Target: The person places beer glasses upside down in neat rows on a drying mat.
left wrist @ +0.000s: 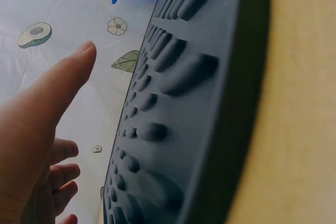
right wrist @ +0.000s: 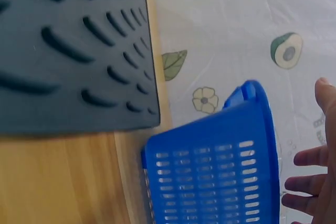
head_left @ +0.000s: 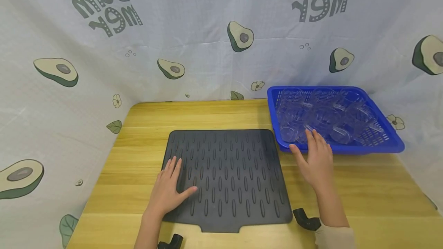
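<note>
Tabletop (head_left: 117,180): left hand (head_left: 167,190) over mat (head_left: 235,178), right hand (head_left: 316,162) near basket (head_left: 363,149).

grey mat (head_left: 223,178), blue basket (head_left: 353,149), yellow table (head_left: 200,114), avocado-print white cloth (head_left: 204,10)

left hand (head_left: 167,192), right hand (head_left: 317,162) — thumbs (head_left: 188,192) splayed
</note>
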Tool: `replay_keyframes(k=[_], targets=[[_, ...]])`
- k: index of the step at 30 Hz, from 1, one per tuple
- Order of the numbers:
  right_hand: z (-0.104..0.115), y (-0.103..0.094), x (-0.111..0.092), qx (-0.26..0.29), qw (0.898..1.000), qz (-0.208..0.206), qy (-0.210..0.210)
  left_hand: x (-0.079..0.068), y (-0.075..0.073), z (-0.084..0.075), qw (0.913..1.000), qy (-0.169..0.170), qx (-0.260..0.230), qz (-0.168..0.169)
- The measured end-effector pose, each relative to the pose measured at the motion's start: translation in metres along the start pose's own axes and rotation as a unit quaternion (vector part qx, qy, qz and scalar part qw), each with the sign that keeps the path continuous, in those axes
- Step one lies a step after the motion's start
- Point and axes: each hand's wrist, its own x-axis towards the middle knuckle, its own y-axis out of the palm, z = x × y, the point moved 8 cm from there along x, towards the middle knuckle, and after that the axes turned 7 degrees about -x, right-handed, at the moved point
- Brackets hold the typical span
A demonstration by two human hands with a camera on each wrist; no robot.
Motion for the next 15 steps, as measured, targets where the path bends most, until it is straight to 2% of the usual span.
replay_keyframes(k=[8,15], targets=[[-0.015,-0.001,0.017,-0.010,1.000,0.018,0.009,-0.017,0.006,0.014,0.9992,-0.022,-0.020,0.028],[-0.025,0.005,0.024,-0.006,0.998,0.059,0.029,-0.027,0.011,0.020,0.9965,-0.048,-0.044,0.051]])
